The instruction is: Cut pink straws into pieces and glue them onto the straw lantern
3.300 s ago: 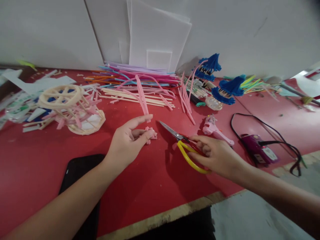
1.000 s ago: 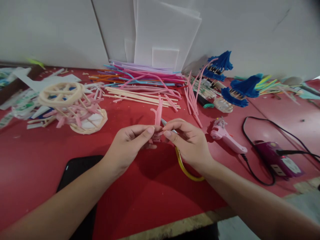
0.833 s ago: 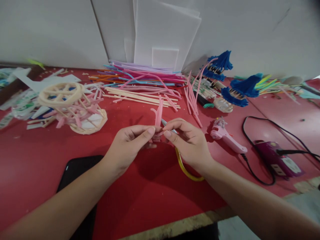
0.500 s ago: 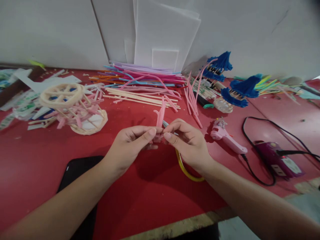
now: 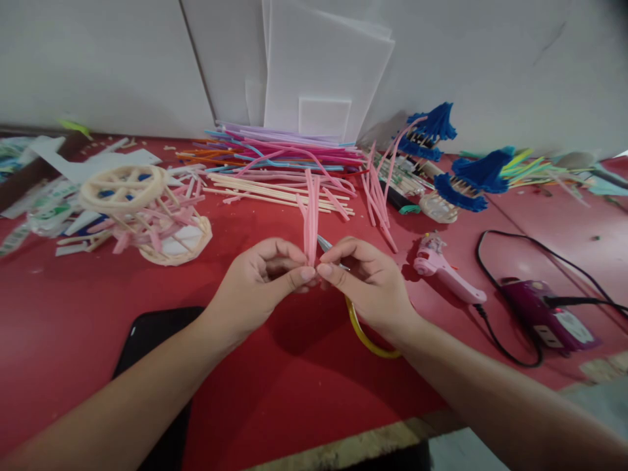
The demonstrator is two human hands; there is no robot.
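Observation:
A small bundle of pink pipe cleaners [image 5: 312,219] points up and away between my two hands. My left hand [image 5: 267,278] pinches its lower end between thumb and fingers. My right hand [image 5: 366,278] pinches the same lower end from the other side, thumb tip close to the left thumb. The fingertips hide the bottom of the bundle. Under my right hand lie scissors with a yellow handle [image 5: 360,333]; their blade [image 5: 324,244] shows between the bundle and my right fingers.
Behind the hands lie cream sticks [image 5: 260,190] and a pile of coloured pipe cleaners [image 5: 289,147]. A cream-and-pink wheel model [image 5: 122,190] stands left, above a black phone-like slab [image 5: 157,327]. Right are a pink glue gun [image 5: 446,268], a purple power strip [image 5: 544,314] and blue-roofed models [image 5: 475,173].
The pink bundle now stands out longer and more upright above my fingertips. Both hands have shifted only slightly, and the thumbs have come down a little.

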